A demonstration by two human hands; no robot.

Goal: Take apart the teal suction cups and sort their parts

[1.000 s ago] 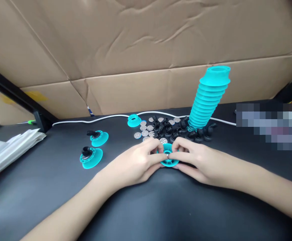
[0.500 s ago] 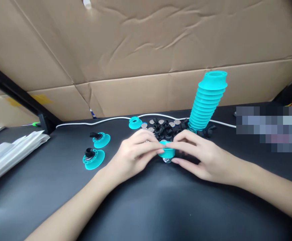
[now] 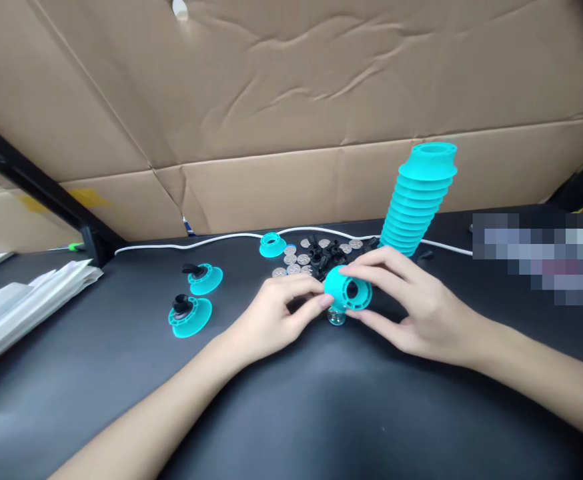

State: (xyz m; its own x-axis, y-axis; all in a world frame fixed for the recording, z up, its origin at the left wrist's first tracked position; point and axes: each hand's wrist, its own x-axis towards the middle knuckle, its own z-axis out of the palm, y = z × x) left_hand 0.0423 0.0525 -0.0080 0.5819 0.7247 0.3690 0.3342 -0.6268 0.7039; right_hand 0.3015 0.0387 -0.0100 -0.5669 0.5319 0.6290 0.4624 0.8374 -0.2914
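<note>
Between both hands a turquoise flared plastic ring [image 3: 339, 283] is held tilted, its slotted open end facing right and a black piece showing inside. My left hand [image 3: 286, 310] is closed, pinching its left side with thumb and finger. On its right, my right hand [image 3: 416, 310] grips the rim with fingers above and thumb below. Directly under the ring sits a shiny, silvery round piece [image 3: 336, 317], partly covered. Just behind the hands lie a pile of black plastic fittings [image 3: 329, 257] and several silvery perforated discs [image 3: 293, 270].
A tall, leaning stack of turquoise rings [image 3: 416, 200] stands at back right. One loose ring [image 3: 272, 245] sits near a white cable [image 3: 211, 239]. Two rings with black fittings [image 3: 191, 317] lie at left, beside white papers [image 3: 36, 303]. Cardboard [image 3: 271, 100] walls the back.
The turquoise ring has been tipped from upright so its slotted end now faces right, showing the black piece inside. Both hands still hold it, and my left fingers have shifted slightly.
</note>
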